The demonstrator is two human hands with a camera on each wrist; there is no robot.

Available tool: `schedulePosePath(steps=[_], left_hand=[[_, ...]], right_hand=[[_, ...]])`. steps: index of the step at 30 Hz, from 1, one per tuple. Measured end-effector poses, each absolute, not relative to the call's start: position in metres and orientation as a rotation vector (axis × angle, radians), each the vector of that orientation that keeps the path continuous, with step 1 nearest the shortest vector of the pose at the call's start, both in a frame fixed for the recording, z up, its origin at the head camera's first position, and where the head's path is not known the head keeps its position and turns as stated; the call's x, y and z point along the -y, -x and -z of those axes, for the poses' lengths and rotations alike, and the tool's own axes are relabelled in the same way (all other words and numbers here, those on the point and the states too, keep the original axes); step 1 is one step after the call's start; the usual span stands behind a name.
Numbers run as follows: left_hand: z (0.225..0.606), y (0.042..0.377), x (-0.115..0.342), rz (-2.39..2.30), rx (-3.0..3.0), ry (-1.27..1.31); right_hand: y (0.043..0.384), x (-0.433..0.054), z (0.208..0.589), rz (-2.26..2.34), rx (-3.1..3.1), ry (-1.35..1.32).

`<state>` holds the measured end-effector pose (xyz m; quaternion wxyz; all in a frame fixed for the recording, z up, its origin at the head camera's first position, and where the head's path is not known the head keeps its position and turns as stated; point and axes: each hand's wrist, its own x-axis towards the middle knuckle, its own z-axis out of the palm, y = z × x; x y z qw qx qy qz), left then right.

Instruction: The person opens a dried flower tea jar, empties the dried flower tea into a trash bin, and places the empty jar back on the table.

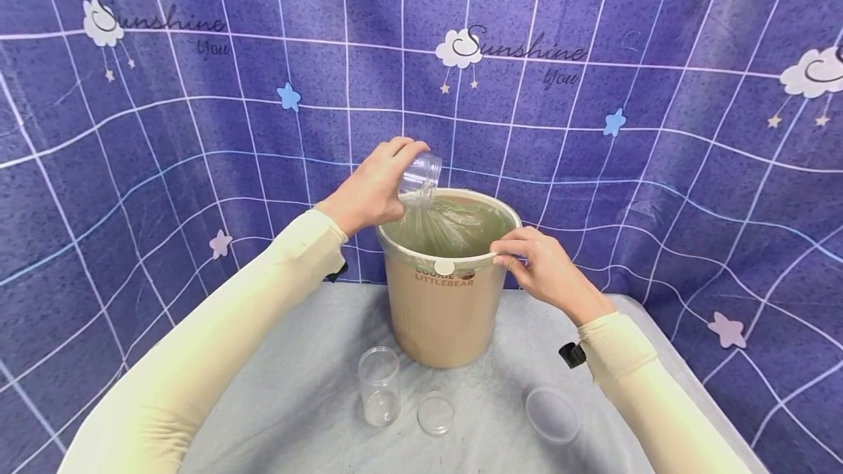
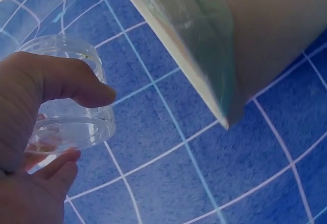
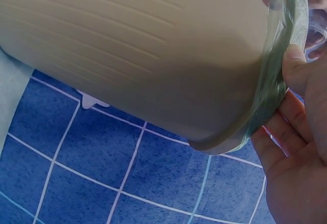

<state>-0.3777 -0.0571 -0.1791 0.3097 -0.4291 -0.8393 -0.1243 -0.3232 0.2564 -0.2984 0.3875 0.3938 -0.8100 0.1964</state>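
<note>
A beige trash can (image 1: 441,320) with a pale rim and a green plastic liner (image 1: 467,229) stands in the middle of the head view. My left hand (image 1: 375,189) grips a clear plastic jar (image 1: 424,174), tipped sideways with its threaded mouth above the can's left side. In the left wrist view, the thumb lies across the jar (image 2: 76,129) and small specks show inside it. At the can's right front, my right hand (image 1: 546,269) pinches the rim (image 3: 296,27) over the folded liner edge.
On the grey cloth-covered table (image 1: 290,386), another clear jar (image 1: 380,386) stands in front of the can. Beside it lies a clear round lid (image 1: 436,413). A translucent round lid (image 1: 553,415) is farther right. A blue gridded curtain (image 1: 369,72) hangs behind and along the sides.
</note>
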Motion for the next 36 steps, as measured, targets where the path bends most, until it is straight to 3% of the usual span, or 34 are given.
schedulePosePath(steps=[13,36], left_hand=[[0.197,0.367,0.057,0.688,2.308,0.852],[0.232,0.338,0.045,1.422,2.165,0.598]], right_hand=[[0.325,-0.257,0.301,-0.501,2.065,-1.004],[0.324,-0.255,0.301,-0.506,2.036,-1.007]])
